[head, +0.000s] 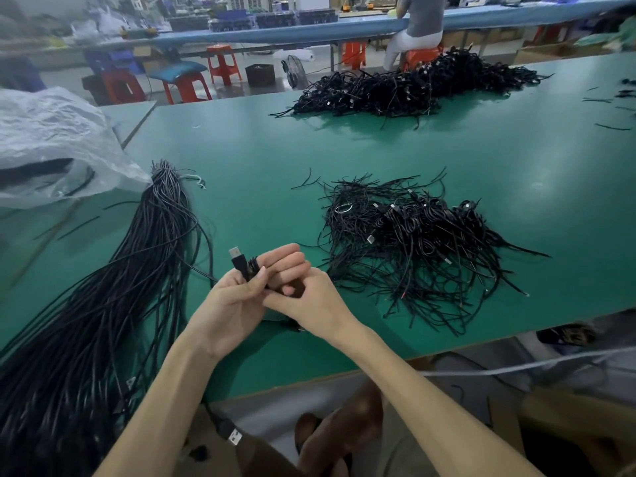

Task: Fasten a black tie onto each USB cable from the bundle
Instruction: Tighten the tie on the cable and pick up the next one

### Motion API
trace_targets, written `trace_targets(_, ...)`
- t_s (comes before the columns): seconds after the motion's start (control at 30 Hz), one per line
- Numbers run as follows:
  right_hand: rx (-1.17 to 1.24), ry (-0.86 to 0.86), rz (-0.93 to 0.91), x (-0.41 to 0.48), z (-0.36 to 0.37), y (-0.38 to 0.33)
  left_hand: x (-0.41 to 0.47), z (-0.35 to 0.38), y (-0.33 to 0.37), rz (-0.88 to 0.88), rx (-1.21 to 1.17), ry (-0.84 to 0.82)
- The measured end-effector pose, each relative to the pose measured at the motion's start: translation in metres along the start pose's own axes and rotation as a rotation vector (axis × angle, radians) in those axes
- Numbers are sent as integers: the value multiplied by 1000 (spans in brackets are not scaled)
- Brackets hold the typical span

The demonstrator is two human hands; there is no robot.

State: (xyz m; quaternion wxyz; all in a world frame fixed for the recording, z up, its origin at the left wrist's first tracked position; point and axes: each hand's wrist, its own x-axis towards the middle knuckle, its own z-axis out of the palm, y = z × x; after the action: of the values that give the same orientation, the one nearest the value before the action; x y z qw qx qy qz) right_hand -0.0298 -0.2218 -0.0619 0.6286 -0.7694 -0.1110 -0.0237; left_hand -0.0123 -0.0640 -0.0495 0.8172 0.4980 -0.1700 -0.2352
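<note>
Holding a coiled black USB cable point(241, 265) in both hands above the green counter point(258, 166).
I see my left hand point(234, 301) gripping the coil, silver plug pointing up and away, long axis tilted slightly left; my right hand point(311, 299) pinches at the coil's near side. The long black cable bundle point(137, 270) lies left.

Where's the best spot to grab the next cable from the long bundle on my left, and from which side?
Likely at the near end of the bundle, reaching from its right side. The far end is bunched tight by the plastic bag, while near the table edge strands spread apart, so one can be pinched alone.
</note>
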Motion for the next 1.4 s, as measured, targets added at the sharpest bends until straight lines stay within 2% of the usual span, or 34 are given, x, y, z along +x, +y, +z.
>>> trace_targets(0.17,15,-34,27,-1,-2,1,-2,-3,0,-54,64,-5)
trace_targets(0.4,39,75,-49,-6,1,-3,-1,2,-1,-31,65,9)
trace_targets(0.57,80,92,-15,-4,-1,-2,2,2,-4,0,79,-2)
trace_targets(0.83,182,75,2,-1,-4,2,4,3,-4,7,79,-64)
trace_targets(1.03,182,-39,54,4,-4,6,4,2,-5,-33,81,8)
trace_targets(1.4,306,30,31,1,-7,3,3,6,-5,-11,82,-16)
